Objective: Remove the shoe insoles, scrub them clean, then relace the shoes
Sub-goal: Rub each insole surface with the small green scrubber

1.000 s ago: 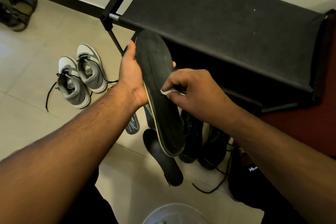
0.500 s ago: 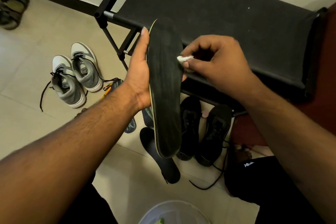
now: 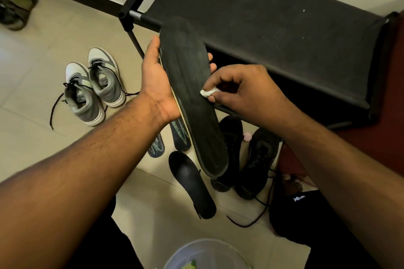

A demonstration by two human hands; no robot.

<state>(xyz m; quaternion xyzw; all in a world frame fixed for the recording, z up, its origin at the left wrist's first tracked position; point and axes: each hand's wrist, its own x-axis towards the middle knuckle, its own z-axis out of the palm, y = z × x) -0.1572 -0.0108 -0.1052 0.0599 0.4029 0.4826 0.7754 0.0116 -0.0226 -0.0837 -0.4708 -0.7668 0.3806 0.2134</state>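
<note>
My left hand (image 3: 156,82) grips a long black insole (image 3: 192,98) by its left edge, fingers wrapped behind it, and holds it up over the floor. My right hand (image 3: 238,89) pinches a small white wad (image 3: 207,92) against the insole's right side, near the middle. On the floor below lie another black insole (image 3: 192,183) and two patterned dark insoles (image 3: 179,135), partly hidden behind the held one. A pair of black shoes (image 3: 255,159) with loose laces stands to the right of them. A grey and white pair of sneakers (image 3: 94,85) stands at the left.
A black fabric shoe rack (image 3: 273,28) fills the upper right against the wall. Olive sandals (image 3: 15,0) sit at the top left. A white basin's rim (image 3: 209,247) shows at the bottom edge. My dark-clothed knees frame the tiled floor.
My right hand has slid the white wad down the insole from near the top to its middle. The left hand has tilted the insole slightly.
</note>
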